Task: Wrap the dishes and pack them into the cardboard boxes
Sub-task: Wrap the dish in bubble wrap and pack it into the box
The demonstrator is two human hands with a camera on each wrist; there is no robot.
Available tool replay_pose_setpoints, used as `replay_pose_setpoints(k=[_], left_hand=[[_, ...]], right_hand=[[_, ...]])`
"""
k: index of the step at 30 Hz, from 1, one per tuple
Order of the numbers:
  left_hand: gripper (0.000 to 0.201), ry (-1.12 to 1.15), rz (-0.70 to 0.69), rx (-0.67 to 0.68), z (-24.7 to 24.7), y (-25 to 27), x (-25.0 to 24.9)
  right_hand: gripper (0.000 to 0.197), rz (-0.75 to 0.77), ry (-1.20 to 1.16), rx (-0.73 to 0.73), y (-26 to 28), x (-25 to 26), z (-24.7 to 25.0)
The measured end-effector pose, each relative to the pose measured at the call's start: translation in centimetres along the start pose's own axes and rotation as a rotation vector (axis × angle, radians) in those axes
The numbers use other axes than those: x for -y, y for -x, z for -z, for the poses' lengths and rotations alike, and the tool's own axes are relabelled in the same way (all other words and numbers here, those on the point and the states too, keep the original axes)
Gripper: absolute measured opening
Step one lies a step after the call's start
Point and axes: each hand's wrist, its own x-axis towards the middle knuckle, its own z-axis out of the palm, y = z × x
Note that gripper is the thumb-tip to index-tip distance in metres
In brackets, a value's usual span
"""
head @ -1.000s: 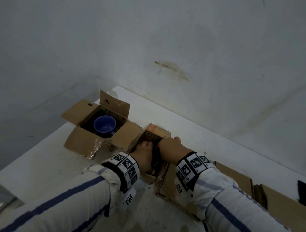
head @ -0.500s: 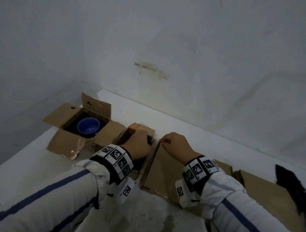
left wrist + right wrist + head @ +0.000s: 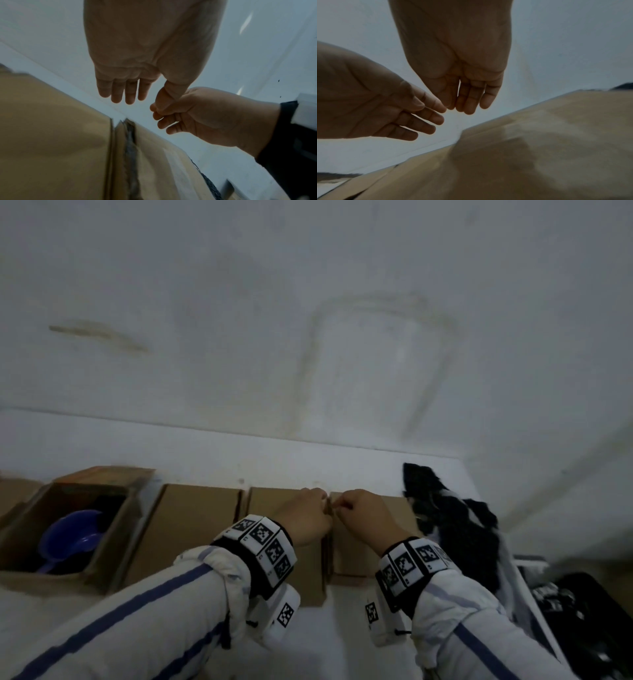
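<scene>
Item: flattened brown cardboard box (image 3: 373, 539) on white desk (image 3: 205, 453), beside open brown cardboard box (image 3: 113, 542) holding blue plastic bowl (image 3: 73, 537).

Left hand (image 3: 305, 522) and right hand (image 3: 363, 513): fingers loosely curled above the seam, gripping nothing.

Risk: the panels may slip or fold crooked if raised unevenly.

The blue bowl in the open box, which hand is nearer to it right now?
Left. The left hand is over the flattened cardboard beside the open box holding the blue bowl; the right hand sits just beyond it, farther away.
</scene>
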Motion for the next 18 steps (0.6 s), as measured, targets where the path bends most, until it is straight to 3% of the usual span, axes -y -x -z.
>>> replay_pose_setpoints(k=[4, 8, 12, 18], left_hand=[[0.04, 0.01, -0.039, 0.087, -4.3, -2.1, -4.6], [0.055, -0.031, -0.103, 0.074, -7.2, -3.8, -7.4], [0.052, -0.102, -0.142, 0.073, -8.7, -4.7, -8.8], [0.044, -0.16, -0.16, 0.017, -9.9, -5.3, -9.0]], right_hand=[[0.026, -0.112, 0.018, -0.102, 0.9, -6.2, 2.3], [0.027, -0.358, 0.149, -0.212, 1.8, -12.1, 3.8], [0.028, -0.588, 0.171, -0.099, 2.8, -15.6, 3.6], [0.026, -0.54, 0.067, -0.036, 3.0, -18.5, 2.3]])
